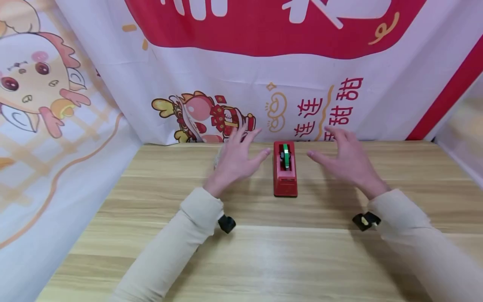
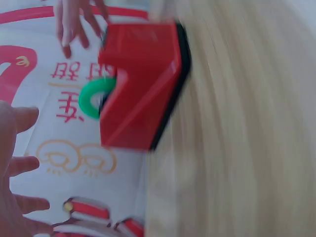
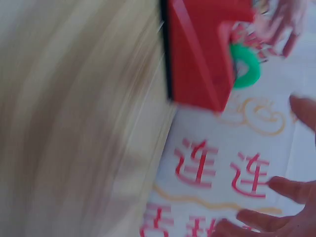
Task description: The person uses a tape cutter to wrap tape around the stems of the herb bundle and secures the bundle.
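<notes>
Fingers point(image 2: 23, 166) of the left hand point(image 1: 237, 161) are spread and slightly bent, with the thumb pointing at a red tape dispenser point(image 1: 285, 186) and a gap between them. Opposite, the fingers of the right hand point(image 1: 351, 162) are also parted, their thumb short of the dispenser, so bits of counter point(image 1: 294, 260) show on both sides of it. It sits close to the counter's back edge, about halfway between the back corners, its long side running front to back. From its near end, a broad stretch of counter reaches toward the front, past the bottom of the head view. The left edge slants outward along a pale printed cloth point(image 1: 86, 126).

Wood grain in light tan bands covers the counter, crossed by a straight seam in front of the dispenser. Behind the back edge hangs a white backdrop point(image 1: 249, 69), softly creased, with red lettering, a cartoon figure and a large red shape. The dispenser looks smooth and angular, with a dark base and a notch on top that holds a green ring-shaped tape roll point(image 1: 286, 157). Cream sleeves point(image 1: 203, 212) bunch at the wrists, each with a small black piece point(image 1: 227, 224) below. Both wrist views are blurred.
</notes>
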`<state>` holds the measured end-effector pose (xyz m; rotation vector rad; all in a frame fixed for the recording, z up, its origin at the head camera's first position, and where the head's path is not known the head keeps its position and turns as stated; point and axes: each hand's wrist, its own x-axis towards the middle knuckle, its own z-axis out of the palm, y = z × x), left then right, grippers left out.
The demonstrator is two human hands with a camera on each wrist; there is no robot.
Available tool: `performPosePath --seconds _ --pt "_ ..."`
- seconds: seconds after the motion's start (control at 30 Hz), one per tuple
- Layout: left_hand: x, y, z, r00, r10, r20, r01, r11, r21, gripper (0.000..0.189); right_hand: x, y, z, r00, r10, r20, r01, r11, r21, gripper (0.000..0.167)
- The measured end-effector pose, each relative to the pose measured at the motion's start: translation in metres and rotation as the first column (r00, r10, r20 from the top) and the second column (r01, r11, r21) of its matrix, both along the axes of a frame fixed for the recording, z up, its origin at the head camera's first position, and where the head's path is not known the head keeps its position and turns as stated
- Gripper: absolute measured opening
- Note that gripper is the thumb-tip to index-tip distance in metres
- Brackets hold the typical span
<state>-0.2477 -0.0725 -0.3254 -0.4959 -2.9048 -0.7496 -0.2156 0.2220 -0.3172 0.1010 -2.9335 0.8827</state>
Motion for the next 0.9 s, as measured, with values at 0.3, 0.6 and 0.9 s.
performPosePath --seconds 0.3,0.6,0.9 --pt "-0.004 0.03 -0.028 0.974 -0.129 0.186 0.051 0.927 0.373 0.063 0.01 -0.033 -0.011 0.977 0.025 0.213 0.075 0.89 -0.449 0.064" --pt "-0.009 0.052 -0.048 0.941 -0.144 0.306 -0.045 0.843 0.536 0.06 0.009 -0.044 -0.026 0.906 0.125 0.404 0.177 0.756 -0.63 0.054" --pt "-0.003 0.049 -0.055 0.955 -0.136 0.265 -0.012 0.872 0.49 0.063 0.012 -0.054 -0.038 0.899 0.146 0.412 0.187 0.723 -0.665 0.053"
